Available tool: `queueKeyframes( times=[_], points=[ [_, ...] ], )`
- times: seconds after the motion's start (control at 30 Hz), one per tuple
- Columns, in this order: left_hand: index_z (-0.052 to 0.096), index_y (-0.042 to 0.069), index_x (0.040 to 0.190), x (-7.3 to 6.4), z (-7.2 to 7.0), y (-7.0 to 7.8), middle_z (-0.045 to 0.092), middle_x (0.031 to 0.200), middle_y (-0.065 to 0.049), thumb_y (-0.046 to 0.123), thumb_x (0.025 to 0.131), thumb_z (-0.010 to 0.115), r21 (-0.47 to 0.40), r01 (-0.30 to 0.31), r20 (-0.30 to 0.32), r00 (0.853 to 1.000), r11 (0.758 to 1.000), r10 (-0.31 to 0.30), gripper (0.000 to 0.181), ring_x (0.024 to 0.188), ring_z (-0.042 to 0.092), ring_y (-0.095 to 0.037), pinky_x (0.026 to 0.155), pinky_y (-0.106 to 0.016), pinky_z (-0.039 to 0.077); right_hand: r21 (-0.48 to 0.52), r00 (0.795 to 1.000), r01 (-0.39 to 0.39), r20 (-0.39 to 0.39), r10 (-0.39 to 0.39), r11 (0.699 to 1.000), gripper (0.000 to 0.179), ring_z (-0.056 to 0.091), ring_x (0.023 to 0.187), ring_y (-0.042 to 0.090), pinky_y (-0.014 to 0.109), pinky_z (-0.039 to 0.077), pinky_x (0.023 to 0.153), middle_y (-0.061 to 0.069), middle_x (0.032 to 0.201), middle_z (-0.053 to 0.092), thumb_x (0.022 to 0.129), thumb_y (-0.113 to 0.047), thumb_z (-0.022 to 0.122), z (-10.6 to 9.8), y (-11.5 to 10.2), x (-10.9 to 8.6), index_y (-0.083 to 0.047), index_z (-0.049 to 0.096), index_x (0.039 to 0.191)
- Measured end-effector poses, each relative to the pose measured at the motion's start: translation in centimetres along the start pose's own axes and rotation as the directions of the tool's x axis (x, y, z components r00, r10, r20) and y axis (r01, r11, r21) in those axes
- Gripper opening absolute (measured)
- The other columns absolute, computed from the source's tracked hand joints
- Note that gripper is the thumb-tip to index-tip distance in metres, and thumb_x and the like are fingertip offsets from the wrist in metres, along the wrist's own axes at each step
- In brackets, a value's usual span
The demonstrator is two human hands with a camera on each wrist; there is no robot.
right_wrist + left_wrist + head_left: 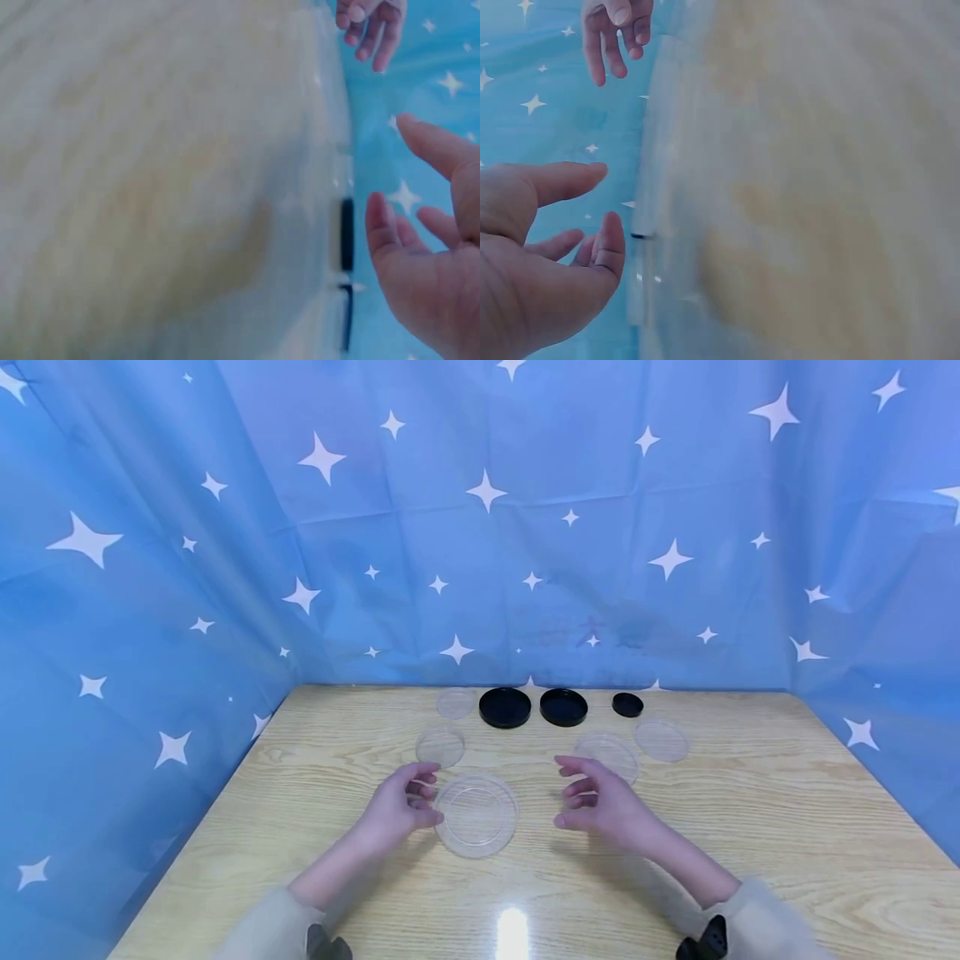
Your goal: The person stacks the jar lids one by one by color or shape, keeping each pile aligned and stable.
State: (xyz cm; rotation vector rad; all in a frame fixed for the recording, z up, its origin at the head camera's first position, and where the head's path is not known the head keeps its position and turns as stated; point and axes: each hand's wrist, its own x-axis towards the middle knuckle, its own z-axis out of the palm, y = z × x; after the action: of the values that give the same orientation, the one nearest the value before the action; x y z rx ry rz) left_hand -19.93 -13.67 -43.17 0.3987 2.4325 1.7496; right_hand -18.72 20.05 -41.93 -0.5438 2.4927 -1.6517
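Observation:
In the head view a large clear round plastic dish [480, 818] lies between the two hands. My left hand [397, 803] is at its left rim, thumb and fingers apart and loosely bent, with nothing between them. A smaller clear dish [438, 745] lies just beyond these fingertips. On the other side, my right hand [609, 806] hovers with its thumb and fingers spread apart, holding nothing. It partly covers another clear disc [606, 750] behind it. Each wrist view shows its near hand, left [562, 247] and right [431, 240], with an empty grasp and the other hand beyond.
Along the table's back edge stand two larger black round dishes, one left [505, 708] and one right [564, 708], and a small black one [627, 705]. Further clear discs lie at the back left [455, 702] and right [662, 741]. A blue star-patterned curtain [420, 543] hangs behind the wooden table [787, 827].

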Motion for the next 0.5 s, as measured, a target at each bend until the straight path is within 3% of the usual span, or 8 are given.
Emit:
queueKeyframes(
  times=[0.13,0.23,0.5],
  points=[
    [0.055,-0.006,0.139,1.3,0.7,1.3,0.056,0.126,-0.025,-0.011,0.077,0.08,-0.017,-0.061,-0.001,0.998,0.998,0.061,0.068,0.105,0.06,-0.031,0.086,-0.032,0.056,-0.02,0.999,0.001,-0.035,-0.002,1.0,0.08,0.06,0.109,0.041,0.034,0.057,0.087,0.031,0.138,0.049,0.083,-0.003,0.085,-2.4,-0.2,-0.5,0.007,0.041,0.15],
    [0.055,-0.003,0.141,2.3,1.5,2.4,0.057,0.127,-0.022,-0.009,0.079,0.081,-0.05,-0.074,0.027,0.997,0.996,0.075,0.068,0.107,0.061,-0.033,0.085,-0.031,0.057,-0.049,0.998,-0.008,-0.066,0.005,0.999,0.081,0.059,0.11,0.043,0.03,0.057,0.086,0.031,0.139,0.048,0.085,-0.006,0.084,-4.1,0.1,-0.9,0.005,0.039,0.152],
    [0.053,0.001,0.144,4.7,5.0,4.5,0.059,0.128,-0.013,-0.005,0.082,0.082,-0.111,-0.108,0.11,0.987,0.988,0.12,0.069,0.112,0.06,-0.041,0.083,-0.031,0.058,-0.123,0.985,-0.06,-0.167,0.039,0.991,0.083,0.059,0.114,0.037,0.021,0.055,0.085,0.028,0.14,0.048,0.088,-0.011,0.082,-8.1,1.7,-2.1,0.0,0.035,0.156]
  ],
)
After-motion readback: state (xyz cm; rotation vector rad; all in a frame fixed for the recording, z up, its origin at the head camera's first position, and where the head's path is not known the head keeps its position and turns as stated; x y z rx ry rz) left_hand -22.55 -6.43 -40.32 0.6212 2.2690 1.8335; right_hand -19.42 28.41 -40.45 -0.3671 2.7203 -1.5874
